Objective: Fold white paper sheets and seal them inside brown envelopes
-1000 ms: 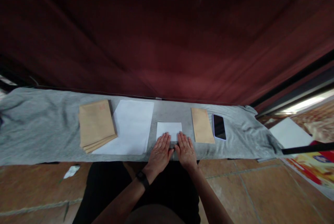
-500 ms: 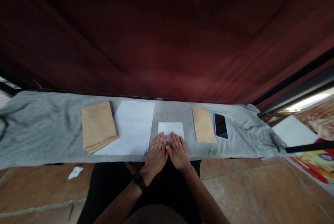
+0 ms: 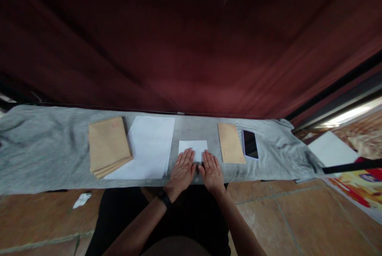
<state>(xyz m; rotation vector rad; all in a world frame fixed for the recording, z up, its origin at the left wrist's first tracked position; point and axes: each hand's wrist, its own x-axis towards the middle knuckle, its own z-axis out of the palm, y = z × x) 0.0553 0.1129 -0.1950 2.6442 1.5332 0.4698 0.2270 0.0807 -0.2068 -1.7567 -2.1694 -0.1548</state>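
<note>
Both of my hands lie flat, fingers stretched out, on the near edge of a small folded white paper (image 3: 193, 146) on a grey cloth (image 3: 44, 148). My left hand (image 3: 182, 170) covers the paper's lower left part; a black band sits on that wrist. My right hand (image 3: 211, 169) presses the lower right part. The two hands lie side by side with a narrow gap between them. Neither hand holds anything.
Left of the folded paper lie a large white sheet (image 3: 149, 146) and a stack of brown envelopes (image 3: 108, 145). To the right are a single brown envelope (image 3: 230, 143) and a dark phone (image 3: 250, 143). Another white sheet (image 3: 331, 149) lies far right on the tiled floor.
My hands came together on the paper half a second ago and have now spread slightly apart again along its near edge. The view shifted a little.
</note>
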